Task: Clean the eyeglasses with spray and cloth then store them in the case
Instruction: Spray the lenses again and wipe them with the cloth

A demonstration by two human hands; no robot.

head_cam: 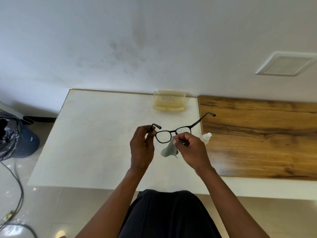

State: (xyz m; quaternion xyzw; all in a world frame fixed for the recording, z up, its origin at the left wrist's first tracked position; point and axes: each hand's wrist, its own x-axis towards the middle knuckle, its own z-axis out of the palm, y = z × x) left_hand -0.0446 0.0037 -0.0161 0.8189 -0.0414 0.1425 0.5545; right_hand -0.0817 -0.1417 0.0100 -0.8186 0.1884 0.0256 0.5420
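Observation:
Black-framed eyeglasses (184, 128) hang in the air above the white table (96, 143), temples unfolded. My left hand (141, 148) pinches the left temple hinge. My right hand (192, 150) pinches a grey-green cloth (169, 151) against the frame near the bridge, and the cloth's loose end hangs down. A small white spray bottle (206, 137) stands just right of my right hand, partly hidden by it. The translucent yellowish case (169, 101) sits open at the table's far edge against the wall.
A wooden board (260, 134) covers the table's right part. On the floor at left are a dark bag (10, 136), a blue object (28, 143) and cables (17, 186). My dark-clothed lap (164, 213) is at the table's near edge.

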